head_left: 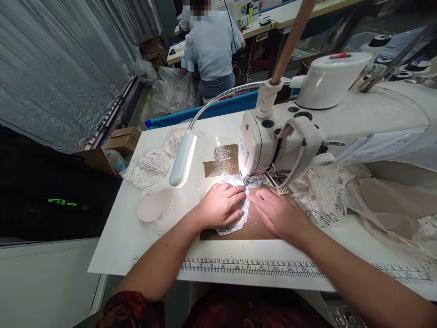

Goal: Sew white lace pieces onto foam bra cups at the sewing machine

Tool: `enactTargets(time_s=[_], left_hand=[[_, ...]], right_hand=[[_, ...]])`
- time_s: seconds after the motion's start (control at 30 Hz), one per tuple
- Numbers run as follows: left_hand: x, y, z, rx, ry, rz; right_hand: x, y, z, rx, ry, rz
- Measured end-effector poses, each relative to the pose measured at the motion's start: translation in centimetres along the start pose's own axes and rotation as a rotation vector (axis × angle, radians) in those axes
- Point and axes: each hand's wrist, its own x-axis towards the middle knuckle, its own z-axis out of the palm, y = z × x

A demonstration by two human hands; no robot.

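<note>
Under the needle area of a white sewing machine [259, 143] lies a white lace cup piece [241, 221], its far edge close to the presser foot. My left hand [221, 205] rests flat on this lace cup with the fingers stretched out over it. At the cup's right edge, the fingertips of my right hand [278, 212] come together in a pinch, the other fingers curled; what lies between them is mostly covered. A brown sheet [221, 234] is on the table beneath both hands. A loose thread trails from the lace near my right hand.
Lace cups [153, 166] and a smooth beige cup pad [155, 205] lie left on the white table [116, 248]. A lamp [183, 159] on a bendy neck hangs over it. Lace and mesh fabric [385, 196] is heaped right. A printed ruler [239, 266] runs along the front. A person [211, 50] sits beyond.
</note>
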Motion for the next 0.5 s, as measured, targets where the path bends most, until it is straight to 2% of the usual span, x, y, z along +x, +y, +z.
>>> enactTargets(time_s=[0.27, 0.5], left_hand=[[0.45, -0.34, 0.18, 0.063, 0.013, 0.011], [0.67, -0.37, 0.58, 0.081, 0.078, 0.017]], right_hand=[[0.52, -0.18, 0.19, 0.016, -0.030, 0.075], [0.72, -0.41, -0.05, 0.000, -0.028, 0.104]])
